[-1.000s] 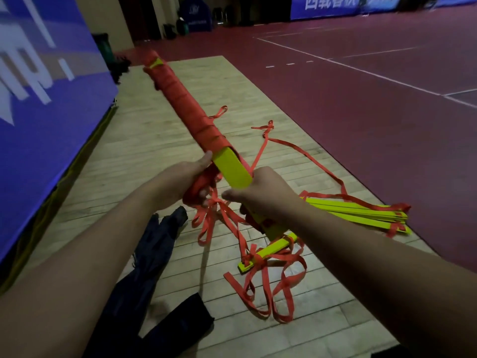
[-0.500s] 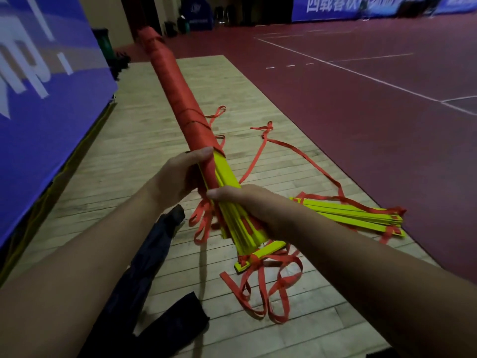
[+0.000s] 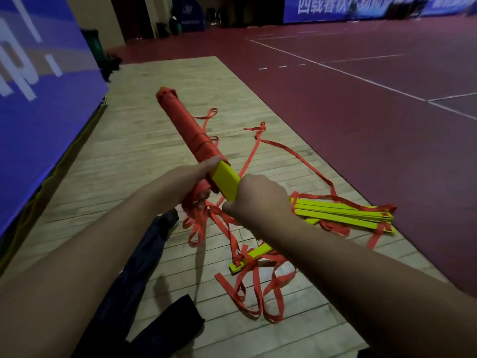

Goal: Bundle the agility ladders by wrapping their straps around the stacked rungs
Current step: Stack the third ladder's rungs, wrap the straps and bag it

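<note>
- Hands close together: your left hand (image 3: 189,177) grips the stacked rungs (image 3: 224,180) at the wrap's edge, likely pinning the strap (image 3: 180,120).
- Your right hand (image 3: 258,200) clamps their bare yellow end, held above the floor (image 3: 149,140).

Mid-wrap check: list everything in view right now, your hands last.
Strap-wrapped bundle of yellow plastic rungs: one, mostly red, held centre.
Loose stack of yellow rungs: one, floor, right.
Separate yellow rung: one, floor, lower centre.
Loose red fabric straps: many loops, floor below hands.
Crumpled dark cloth: one, navy, floor lower left.
Blue banner: one, left wall.
Green bin: one, far left.
Left hand: grips bundle at wrap's edge.
Right hand: grips bundle's bare yellow end.
</note>
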`<state>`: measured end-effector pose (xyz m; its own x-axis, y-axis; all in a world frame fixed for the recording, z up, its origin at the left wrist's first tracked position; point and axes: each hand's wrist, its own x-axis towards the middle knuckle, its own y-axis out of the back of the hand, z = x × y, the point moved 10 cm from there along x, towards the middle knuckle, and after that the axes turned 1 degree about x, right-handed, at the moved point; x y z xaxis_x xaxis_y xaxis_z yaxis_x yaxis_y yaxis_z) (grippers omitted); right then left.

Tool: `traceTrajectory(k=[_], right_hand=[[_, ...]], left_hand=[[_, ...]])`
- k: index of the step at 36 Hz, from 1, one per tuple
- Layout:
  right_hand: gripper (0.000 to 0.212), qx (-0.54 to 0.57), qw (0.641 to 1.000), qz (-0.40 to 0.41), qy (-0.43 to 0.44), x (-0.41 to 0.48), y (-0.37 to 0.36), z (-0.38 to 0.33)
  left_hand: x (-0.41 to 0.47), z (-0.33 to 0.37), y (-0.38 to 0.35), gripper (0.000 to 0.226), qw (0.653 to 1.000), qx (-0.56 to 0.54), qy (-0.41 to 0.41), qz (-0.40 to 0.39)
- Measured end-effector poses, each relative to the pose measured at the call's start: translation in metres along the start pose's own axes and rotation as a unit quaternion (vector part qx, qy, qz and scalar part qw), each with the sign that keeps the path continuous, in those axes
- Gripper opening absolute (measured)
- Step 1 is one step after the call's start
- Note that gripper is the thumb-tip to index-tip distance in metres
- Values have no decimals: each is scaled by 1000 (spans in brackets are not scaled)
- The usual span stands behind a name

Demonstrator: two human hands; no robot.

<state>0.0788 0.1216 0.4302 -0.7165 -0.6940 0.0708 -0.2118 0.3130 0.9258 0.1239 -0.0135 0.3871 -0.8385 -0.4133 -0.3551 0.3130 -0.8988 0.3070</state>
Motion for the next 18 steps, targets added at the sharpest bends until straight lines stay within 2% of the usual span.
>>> traceTrajectory(k=[2, 5, 7, 9, 11, 13, 15, 16, 17, 18], right_hand=[[35, -63, 997, 46, 16, -3, 2, -5], [40, -39, 995, 76, 41, -6, -1, -10], [39, 28, 996, 59, 66, -4, -2, -11], [39, 171, 984, -13, 48, 3, -5, -5], [45, 343, 930, -128, -8, 8, -18, 4], [55, 463, 841, -275, -45, -1, -36, 2], [61, 537, 745, -392, -52, -18, -49, -10], [59, 561, 707, -428, -50, -27, -51, -16], [51, 577, 685, -442, -46, -32, -51, -22], [41, 585, 681, -438, -43, -34, -49, -26]], left_hand=[[4, 0, 0, 71, 998, -29, -5, 55], [8, 1, 1, 44, 992, -85, -38, 81], [7, 4, 2, 33, 991, -107, -61, 46], [4, 10, 7, 37, 988, -123, -94, 9], [1, 16, 11, 52, 981, -145, -126, -36], [-4, 23, 7, 57, 969, -172, -147, -101], [-9, 28, 0, 52, 962, -173, -159, -138], [-11, 29, -2, 50, 961, -173, -163, -143], [-12, 28, -2, 48, 960, -174, -165, -144], [-12, 27, -1, 47, 960, -178, -164, -142]])
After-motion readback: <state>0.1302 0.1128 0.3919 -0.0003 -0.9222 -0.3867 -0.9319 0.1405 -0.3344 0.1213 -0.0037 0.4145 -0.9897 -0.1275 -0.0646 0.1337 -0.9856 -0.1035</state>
